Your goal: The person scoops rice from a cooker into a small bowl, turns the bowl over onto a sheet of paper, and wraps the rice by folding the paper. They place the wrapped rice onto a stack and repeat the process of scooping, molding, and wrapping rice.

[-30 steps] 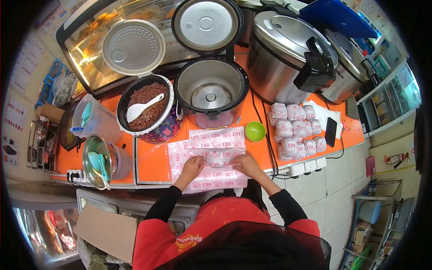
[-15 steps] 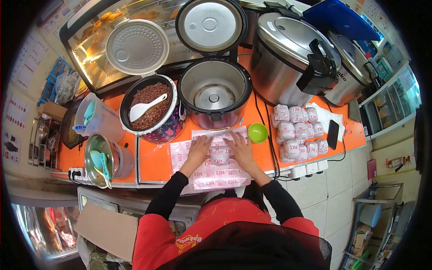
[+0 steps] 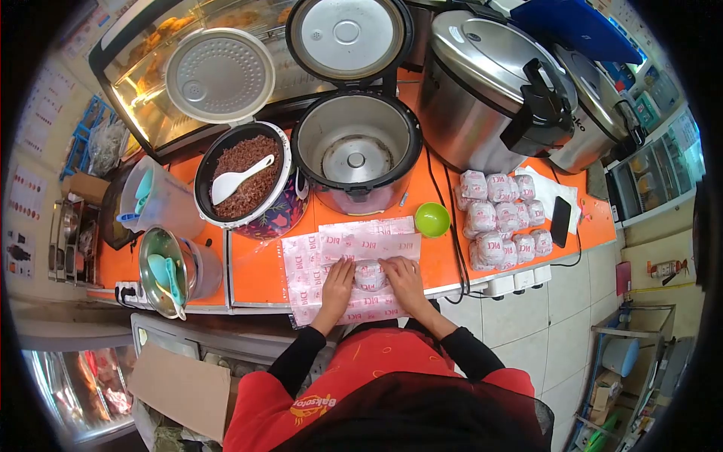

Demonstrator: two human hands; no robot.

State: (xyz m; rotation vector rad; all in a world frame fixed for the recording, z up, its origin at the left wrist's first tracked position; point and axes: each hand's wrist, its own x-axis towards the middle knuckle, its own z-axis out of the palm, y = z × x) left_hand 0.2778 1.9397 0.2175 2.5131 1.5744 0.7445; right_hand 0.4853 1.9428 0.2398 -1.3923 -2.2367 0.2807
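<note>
A small rounded bundle (image 3: 369, 276) in white paper with pink "RICE" print lies near the table's front edge. It sits on printed wrapping paper (image 3: 305, 290), with more sheets spread beneath and behind. My left hand (image 3: 337, 292) is at the bundle's left side, fingers together and pressed on the wrapper. On the opposite side, my right hand (image 3: 407, 285) has its bent fingers on the paper against the bundle. Whatever is inside the wrapper is hidden. A green bowl (image 3: 432, 220) stands behind my right hand.
An open cooker of brown rice (image 3: 245, 177) holds a white paddle (image 3: 241, 181). Beside it stands an open, empty-looking cooker (image 3: 354, 154). Several wrapped bundles (image 3: 501, 218) are stacked at right near a phone (image 3: 560, 221). Large steel cookers (image 3: 482, 90) stand behind; cables (image 3: 458, 256) cross the table.
Both hands have come back toward my body from the far part of the paper, and their spread fingers have drawn in at the bundle's sides. The paper's far part now lies folded nearer the bundle.
</note>
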